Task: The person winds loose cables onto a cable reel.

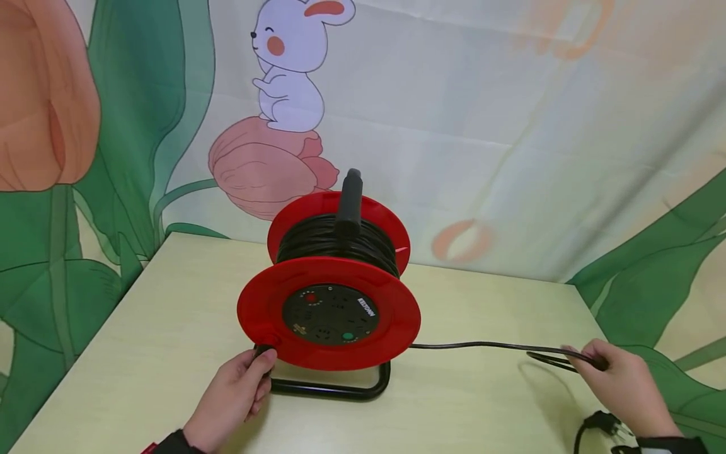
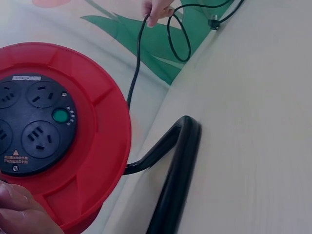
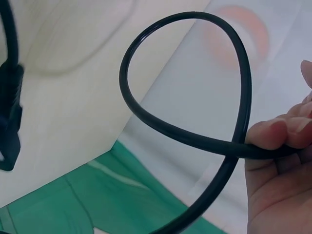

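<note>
- Gripping a black knob (image 1: 263,350) at the near left rim of a red cable reel (image 1: 329,271), a person's left hand (image 1: 235,384) had its thumb and fingers curled around the piece; the lower fingertips could not be made out.
- Across the table (image 1: 482,403), the right hand (image 1: 621,375) pinched a black cord (image 1: 482,344) between thumb and fingers.
- The reel stood on its black stand (image 1: 329,391), left of the table's middle, between the 2 hands, its carrying handle (image 1: 348,208) rising above the windings (image 1: 303,239).
- The work appeared well along if cord was being wound on: thick windings filled the space between the 2 red discs. The pictures could not settle which way it was going.
- Off the reel were the run to the right hand, 1 loop (image 3: 124,73) hanging beside that hand, and the end with its plug (image 1: 604,422).
- The far edge met a printed backdrop (image 1: 425,94) behind the reel, seemingly leaving less room there than on the near side.
- To the right, tabletop stretched between reel and hand, a wide lane for the cord; the left edge lay well apart from the knob.
- The right hand and plug were near the right edge, where a snag seemed possible; whether the plug touched the table could not be told.
</note>
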`<state>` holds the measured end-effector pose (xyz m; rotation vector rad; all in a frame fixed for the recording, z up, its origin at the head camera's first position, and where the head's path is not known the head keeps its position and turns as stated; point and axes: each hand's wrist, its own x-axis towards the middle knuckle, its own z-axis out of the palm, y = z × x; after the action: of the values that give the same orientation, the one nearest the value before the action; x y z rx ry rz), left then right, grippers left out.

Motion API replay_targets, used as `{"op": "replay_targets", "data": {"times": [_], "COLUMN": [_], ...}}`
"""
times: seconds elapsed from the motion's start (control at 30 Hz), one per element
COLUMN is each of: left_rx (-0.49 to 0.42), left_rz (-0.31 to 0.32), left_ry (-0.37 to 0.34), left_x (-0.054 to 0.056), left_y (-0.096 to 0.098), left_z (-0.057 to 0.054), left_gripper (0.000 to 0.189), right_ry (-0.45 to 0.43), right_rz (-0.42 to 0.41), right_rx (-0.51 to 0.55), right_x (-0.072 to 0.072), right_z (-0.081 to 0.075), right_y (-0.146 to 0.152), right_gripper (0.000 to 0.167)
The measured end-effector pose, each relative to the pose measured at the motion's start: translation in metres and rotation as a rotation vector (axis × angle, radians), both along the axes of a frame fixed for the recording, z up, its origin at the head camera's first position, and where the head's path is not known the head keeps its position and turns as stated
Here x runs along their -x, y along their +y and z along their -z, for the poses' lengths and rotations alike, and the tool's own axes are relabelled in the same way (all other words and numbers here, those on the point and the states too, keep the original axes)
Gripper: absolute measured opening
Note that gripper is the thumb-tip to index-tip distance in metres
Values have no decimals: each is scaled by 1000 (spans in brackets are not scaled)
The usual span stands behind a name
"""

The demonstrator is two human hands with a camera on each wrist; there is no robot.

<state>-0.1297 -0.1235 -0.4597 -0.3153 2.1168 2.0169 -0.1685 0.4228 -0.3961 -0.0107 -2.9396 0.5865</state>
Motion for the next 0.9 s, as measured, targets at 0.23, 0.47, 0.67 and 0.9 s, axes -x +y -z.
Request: {"op": "replay_targets", "data": {"times": [0.23,0.47,0.67,0.9], "left_rx": [-55,-87,-105,-122], "left_rz": [-16,-14,10,37], "left_ry": [38,83,121,181], "left_x": [-1,-1,0,0], "left_y": [-9,-16,-17,-16], "left_z": [-15,-31,-44,-56], "left_gripper": [43,47,51,55], "right_ry": [55,111,57,0], "right_rz": [-50,-113,-124,-137], "right_rx": [-8,18,39,79], "right_x": [4,8,8,13], "right_z": [9,18,17,24], "right_y": [-15,-34,-48,-60], "right_gripper": [27,25,25,25]}}
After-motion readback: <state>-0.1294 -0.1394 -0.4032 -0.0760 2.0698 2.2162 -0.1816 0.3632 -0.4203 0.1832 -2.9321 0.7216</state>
